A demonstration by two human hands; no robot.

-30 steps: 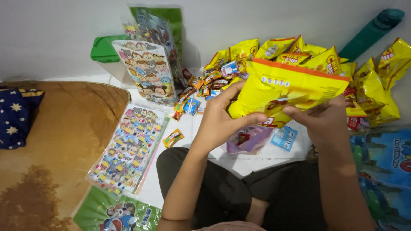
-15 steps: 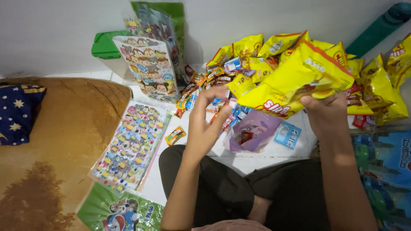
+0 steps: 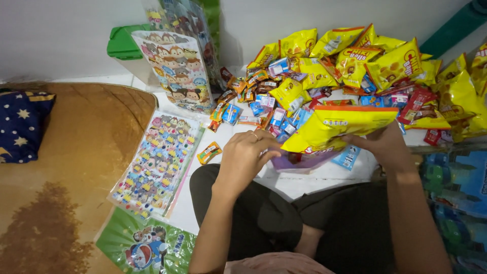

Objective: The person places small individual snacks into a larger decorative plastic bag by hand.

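A large yellow snack bag (image 3: 337,127) is held flat in front of me, just above the white floor. My left hand (image 3: 246,155), with a ring on one finger, grips its lower left corner. My right hand (image 3: 380,144) holds its right side from underneath. A purple packet (image 3: 299,161) lies under the bag, touching my left fingers. A small blue packet (image 3: 347,157) lies beside it. My legs in dark trousers (image 3: 304,223) are crossed below.
A heap of yellow snack bags (image 3: 385,63) and small sweets (image 3: 253,99) lies along the wall. Cartoon sticker sheets (image 3: 160,162) cover the floor at left, one pack (image 3: 175,68) leaning on a green box (image 3: 124,43). A brown mat (image 3: 66,167) and star-patterned cushion (image 3: 20,127) are further left.
The yellow bag came down from a raised tilt at upper right to a flat position in front of me. My left hand closed on its corner.
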